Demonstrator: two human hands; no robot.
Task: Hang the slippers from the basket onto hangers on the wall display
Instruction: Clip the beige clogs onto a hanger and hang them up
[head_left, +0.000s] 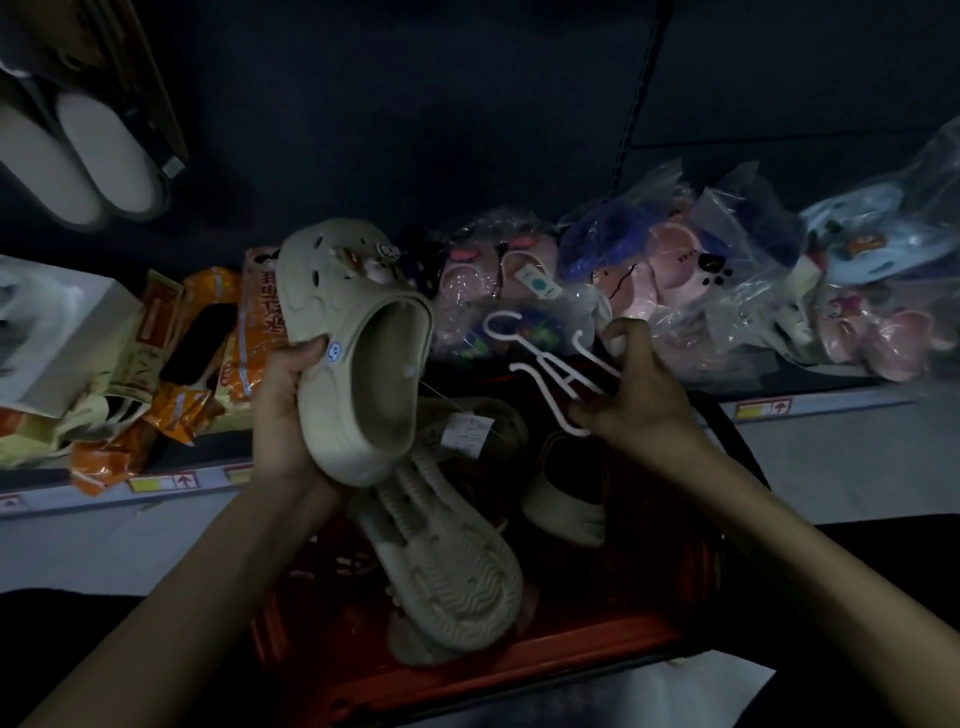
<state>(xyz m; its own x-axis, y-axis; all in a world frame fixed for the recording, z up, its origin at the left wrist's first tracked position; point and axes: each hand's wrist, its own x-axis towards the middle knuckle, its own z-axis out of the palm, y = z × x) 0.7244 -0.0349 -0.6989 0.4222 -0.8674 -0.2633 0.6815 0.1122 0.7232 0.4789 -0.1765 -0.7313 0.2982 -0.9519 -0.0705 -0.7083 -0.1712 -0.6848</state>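
From the head camera, the left hand (283, 415) grips a beige clog (363, 395). Its fingers curl round the side and heel, and the clog is held up over the red basket (519, 670) with its opening facing the camera. A paper tag (467, 432) dangles from the clog on a thread.

The right hand (644, 400) holds a white plastic hanger (550, 384), with its fingers clamped on the lower part and the hook pointing up and to the left. The clog and the hanger are near each other but not touching, so this one is not yet on its hanger.

In the basket lie a matching beige clog (452, 577), sole up, and a dark slipper with a pale sole (566, 504). The dim light hides whatever else may be under them.

At the top left a pale pair of slippers (88, 156) hangs against the dark wall, which suggests at least one pair is already up. Behind the basket, a shelf (831, 415) carries slippers in clear bags (670, 270); these look like stock rather than part of the job.

The task looks to be in its early or middle part. This clog still has to be fitted to the hanger, its partner probably goes with it, and then the hanger goes onto the wall. The other slipper in the basket comes after that.
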